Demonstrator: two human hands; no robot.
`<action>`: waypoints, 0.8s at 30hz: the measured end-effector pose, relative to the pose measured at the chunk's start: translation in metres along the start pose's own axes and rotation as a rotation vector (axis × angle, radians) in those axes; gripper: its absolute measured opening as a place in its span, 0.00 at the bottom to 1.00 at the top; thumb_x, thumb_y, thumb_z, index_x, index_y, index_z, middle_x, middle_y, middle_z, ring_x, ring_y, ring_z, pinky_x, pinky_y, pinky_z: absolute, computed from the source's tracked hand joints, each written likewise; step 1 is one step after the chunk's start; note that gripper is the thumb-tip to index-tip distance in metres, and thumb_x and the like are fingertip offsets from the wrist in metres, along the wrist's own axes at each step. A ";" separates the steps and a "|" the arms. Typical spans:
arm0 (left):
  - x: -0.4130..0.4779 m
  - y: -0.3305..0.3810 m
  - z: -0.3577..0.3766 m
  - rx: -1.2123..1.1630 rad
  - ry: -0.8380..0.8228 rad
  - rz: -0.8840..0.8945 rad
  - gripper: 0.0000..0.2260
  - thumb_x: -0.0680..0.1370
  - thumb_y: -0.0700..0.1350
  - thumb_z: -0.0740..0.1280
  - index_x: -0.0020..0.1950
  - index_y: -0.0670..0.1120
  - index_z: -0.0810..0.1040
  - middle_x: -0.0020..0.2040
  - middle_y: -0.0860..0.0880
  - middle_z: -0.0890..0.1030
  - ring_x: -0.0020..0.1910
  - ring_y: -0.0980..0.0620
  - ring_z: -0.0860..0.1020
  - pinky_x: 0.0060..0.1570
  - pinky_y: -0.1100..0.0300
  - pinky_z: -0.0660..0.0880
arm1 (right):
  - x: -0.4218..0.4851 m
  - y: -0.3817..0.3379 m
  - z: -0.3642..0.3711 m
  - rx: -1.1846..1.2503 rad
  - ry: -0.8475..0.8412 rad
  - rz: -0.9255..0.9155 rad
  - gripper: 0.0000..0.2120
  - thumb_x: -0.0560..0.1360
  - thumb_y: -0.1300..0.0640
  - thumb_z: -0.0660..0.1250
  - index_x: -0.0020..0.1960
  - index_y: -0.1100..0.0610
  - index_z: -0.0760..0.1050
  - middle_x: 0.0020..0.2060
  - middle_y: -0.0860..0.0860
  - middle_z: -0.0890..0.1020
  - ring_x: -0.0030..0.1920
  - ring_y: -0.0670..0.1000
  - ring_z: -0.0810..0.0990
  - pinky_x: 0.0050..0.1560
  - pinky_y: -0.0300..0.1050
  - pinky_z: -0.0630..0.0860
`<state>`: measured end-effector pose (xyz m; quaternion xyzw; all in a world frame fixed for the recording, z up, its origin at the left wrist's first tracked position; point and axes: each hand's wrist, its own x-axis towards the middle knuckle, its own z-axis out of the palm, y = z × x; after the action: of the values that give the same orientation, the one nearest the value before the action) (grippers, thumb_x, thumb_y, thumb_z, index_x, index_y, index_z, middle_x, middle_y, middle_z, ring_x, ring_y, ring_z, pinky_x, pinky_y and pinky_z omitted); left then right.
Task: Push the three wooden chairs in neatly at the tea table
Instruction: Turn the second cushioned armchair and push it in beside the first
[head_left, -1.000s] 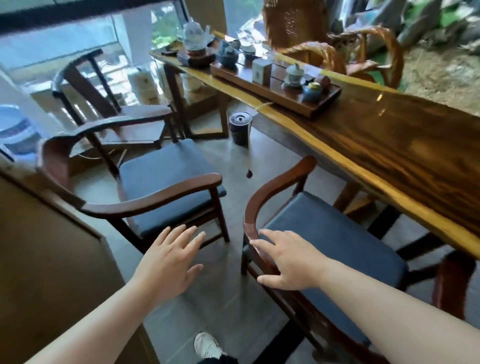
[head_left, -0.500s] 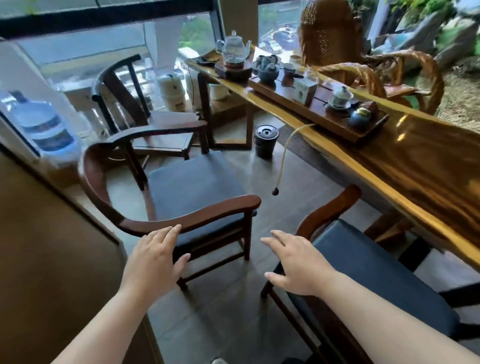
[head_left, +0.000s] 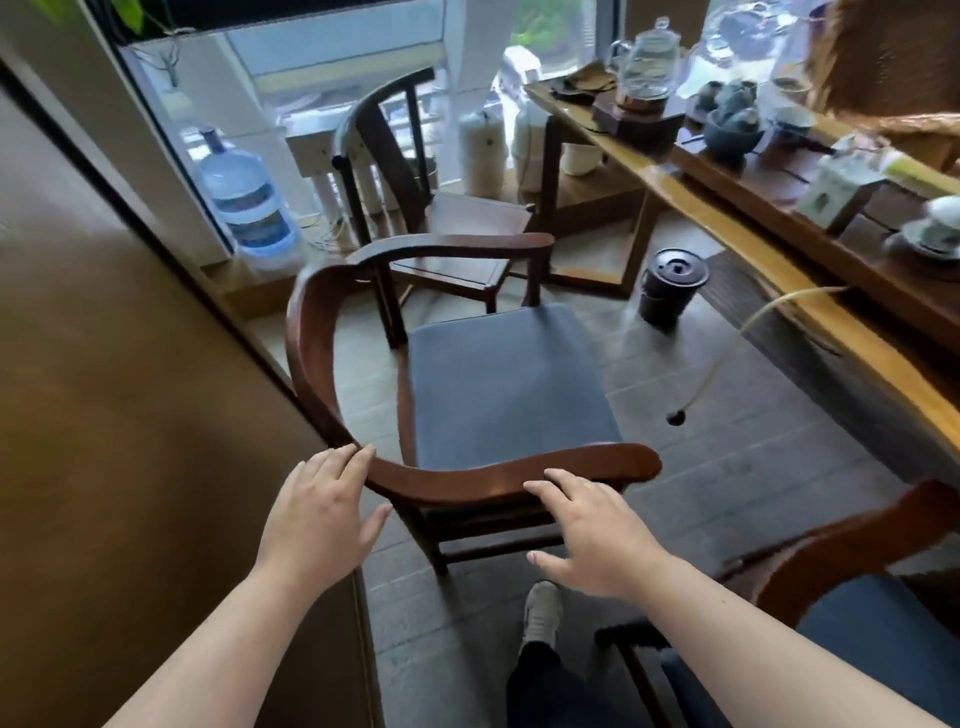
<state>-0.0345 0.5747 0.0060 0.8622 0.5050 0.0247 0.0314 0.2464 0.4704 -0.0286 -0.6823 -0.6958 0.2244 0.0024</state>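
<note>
A wooden armchair with a blue cushion (head_left: 498, 384) stands in the middle, turned sideways and well away from the long wooden tea table (head_left: 810, 291) on the right. My left hand (head_left: 322, 514) touches the curved back rail with its fingertips, fingers spread. My right hand (head_left: 592, 530) lies on the near armrest, fingers spread and not closed around it. A second blue-cushioned chair (head_left: 872, 597) sits at the lower right, close to the table. A third, darker chair (head_left: 426, 208) without a cushion stands farther back by the window.
A brown wall or cabinet (head_left: 130, 415) runs along the left. A water jug (head_left: 244, 202) stands by the window. A black lidded bin (head_left: 670, 286) sits on the floor near the table. Tea ware (head_left: 727, 119) covers the tabletop. My shoe (head_left: 540, 613) is below the chair.
The view has swung left and closer to the middle chair. My right hand left the near chair and both hands have come onto the middle chair's rail and armrest.
</note>
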 end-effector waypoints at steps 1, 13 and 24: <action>0.009 -0.003 -0.001 0.009 -0.006 -0.019 0.29 0.70 0.52 0.75 0.67 0.41 0.74 0.61 0.40 0.79 0.61 0.40 0.76 0.61 0.41 0.74 | 0.017 0.001 -0.003 -0.001 -0.012 -0.022 0.37 0.74 0.36 0.64 0.77 0.48 0.56 0.77 0.53 0.59 0.75 0.54 0.59 0.72 0.50 0.56; 0.079 -0.029 0.013 0.135 -0.165 -0.056 0.29 0.72 0.58 0.72 0.69 0.47 0.73 0.65 0.44 0.78 0.65 0.42 0.74 0.65 0.44 0.67 | 0.154 0.001 -0.016 -0.009 -0.278 -0.163 0.35 0.75 0.37 0.65 0.76 0.47 0.57 0.78 0.54 0.57 0.75 0.58 0.59 0.73 0.55 0.59; 0.140 -0.089 0.010 0.170 -0.280 0.185 0.27 0.71 0.55 0.73 0.66 0.45 0.76 0.62 0.42 0.80 0.64 0.40 0.74 0.66 0.39 0.68 | 0.204 -0.033 -0.007 0.126 -0.394 -0.092 0.35 0.73 0.34 0.65 0.74 0.46 0.60 0.77 0.52 0.57 0.71 0.58 0.65 0.68 0.53 0.67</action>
<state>-0.0432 0.7400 -0.0094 0.8995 0.4146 -0.1355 0.0259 0.2027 0.6678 -0.0741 -0.5913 -0.6978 0.3961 -0.0811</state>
